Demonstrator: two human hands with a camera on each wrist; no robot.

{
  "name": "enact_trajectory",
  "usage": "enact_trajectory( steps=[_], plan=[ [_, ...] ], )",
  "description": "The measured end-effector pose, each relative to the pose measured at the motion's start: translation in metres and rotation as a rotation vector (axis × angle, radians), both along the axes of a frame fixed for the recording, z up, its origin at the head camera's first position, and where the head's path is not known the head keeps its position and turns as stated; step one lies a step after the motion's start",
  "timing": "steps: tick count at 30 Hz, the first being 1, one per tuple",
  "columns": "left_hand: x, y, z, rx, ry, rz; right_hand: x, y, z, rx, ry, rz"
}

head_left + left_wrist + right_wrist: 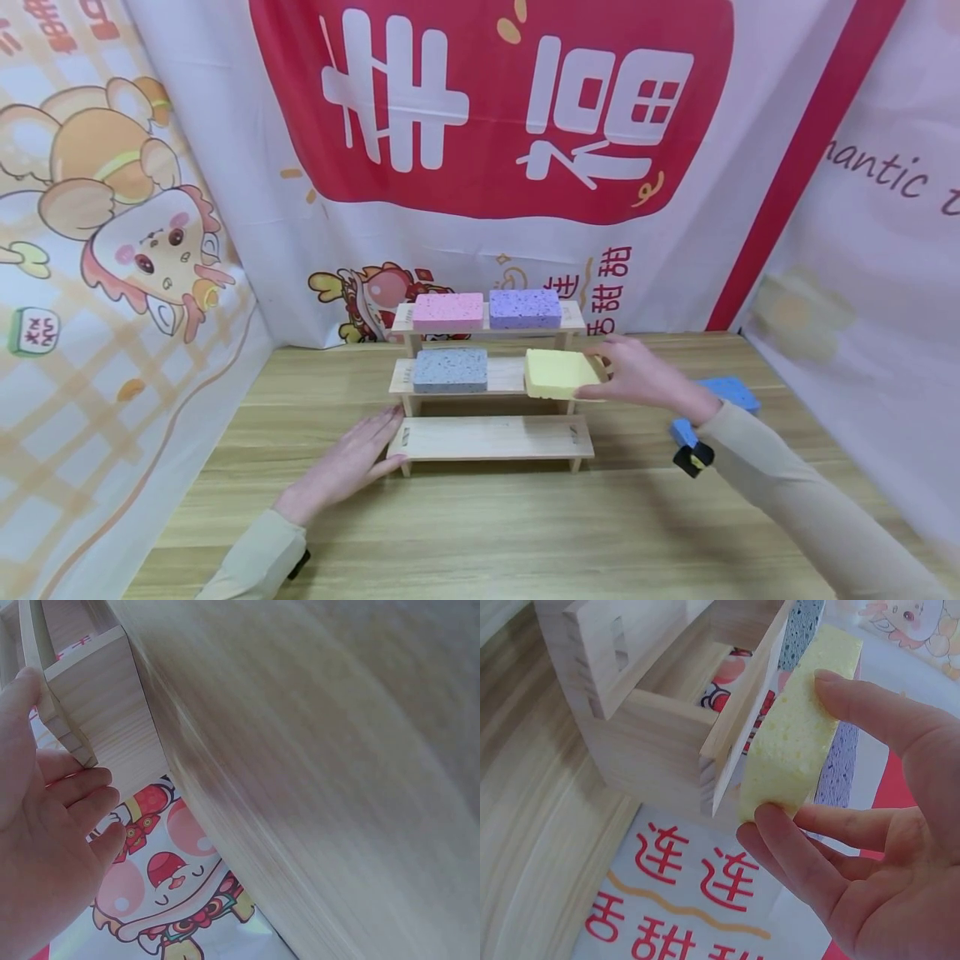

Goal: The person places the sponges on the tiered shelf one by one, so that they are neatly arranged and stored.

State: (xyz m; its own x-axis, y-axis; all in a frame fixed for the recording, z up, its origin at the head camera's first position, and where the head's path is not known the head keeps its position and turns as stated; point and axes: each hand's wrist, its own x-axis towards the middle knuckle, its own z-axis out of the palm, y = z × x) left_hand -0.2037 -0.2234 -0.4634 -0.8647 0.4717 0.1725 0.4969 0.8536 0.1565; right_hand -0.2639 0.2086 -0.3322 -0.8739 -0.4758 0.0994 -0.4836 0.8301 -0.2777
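Observation:
A three-tier wooden step rack (491, 437) stands on the table. At its right end my right hand (641, 375) grips a yellow sponge block (558, 373) over the middle tier, thumb at one edge and fingers at the other. The right wrist view shows the sponge tilted close by the plank's edge. My left hand (345, 458) holds the left end of the bottom tier; in the left wrist view its thumb lies on the plank and its fingers bend round the end. A grey sponge (450, 371) sits left on the middle tier. Pink (448, 311) and purple sponges (525, 309) lie on top.
Blue blocks (729, 392) lie on the table (525, 533) to the right, partly hidden behind my right forearm. Printed cloth (487, 100) hangs close behind the rack, with more cloth along the left and right sides.

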Motion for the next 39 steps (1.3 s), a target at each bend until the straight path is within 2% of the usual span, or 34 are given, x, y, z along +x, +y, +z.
enact_trajectory(
  steps=[13,29,39],
  plan=[
    [-0.002,0.0,0.0,-0.018,0.017,-0.006,-0.012,-0.019,-0.004,-0.028,0.048,0.091],
    [0.0,0.001,0.001,0.007,0.016,-0.01,-0.016,-0.036,-0.006,-0.05,0.033,0.086],
    [0.0,-0.001,0.0,0.01,0.015,-0.007,-0.018,-0.044,-0.007,-0.038,-0.019,0.042]
  ],
)
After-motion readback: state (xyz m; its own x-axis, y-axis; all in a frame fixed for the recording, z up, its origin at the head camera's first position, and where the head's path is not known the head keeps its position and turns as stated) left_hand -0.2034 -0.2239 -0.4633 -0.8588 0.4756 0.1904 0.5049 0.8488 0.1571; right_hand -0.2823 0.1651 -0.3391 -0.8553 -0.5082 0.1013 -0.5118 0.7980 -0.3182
